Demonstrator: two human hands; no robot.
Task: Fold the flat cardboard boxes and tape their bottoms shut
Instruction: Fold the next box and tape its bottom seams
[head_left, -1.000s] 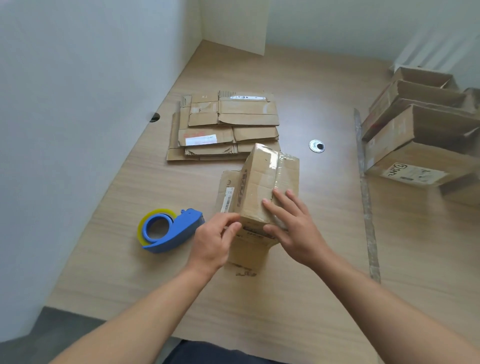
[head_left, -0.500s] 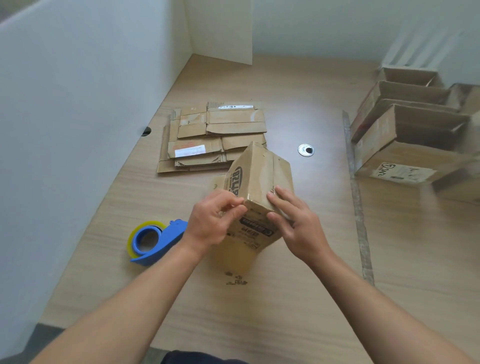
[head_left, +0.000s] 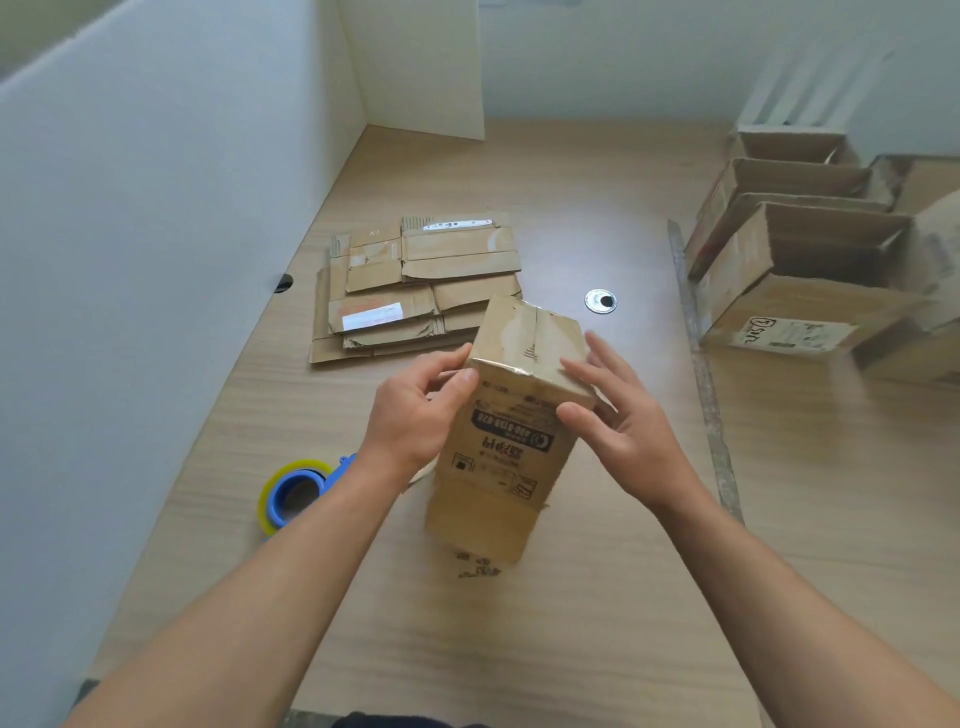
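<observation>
Frame centre: box (head_left: 506, 436) stands on desk (head_left: 571, 654), bottom up and apparently taped; left hand (head_left: 415, 410) grip clasps it, right hand (head_left: 631, 434) released, pressing flat; flat stack (head_left: 415, 291) above remains unfolded.

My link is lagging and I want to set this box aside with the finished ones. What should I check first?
1. Bottom seam of the box: ok. A shiny tape strip runs along the upturned face and over its near edge.
2. Far end of the tape: cannot tell, because that side is hidden.
3. Hold: ok. The left hand grips the left side and the right hand presses straight fingers on the right.
4. Landing spot: ok. Bare table lies in front of the finished boxes.
5. Tape dispenser: ok. It is on the table beside the left forearm.
</observation>
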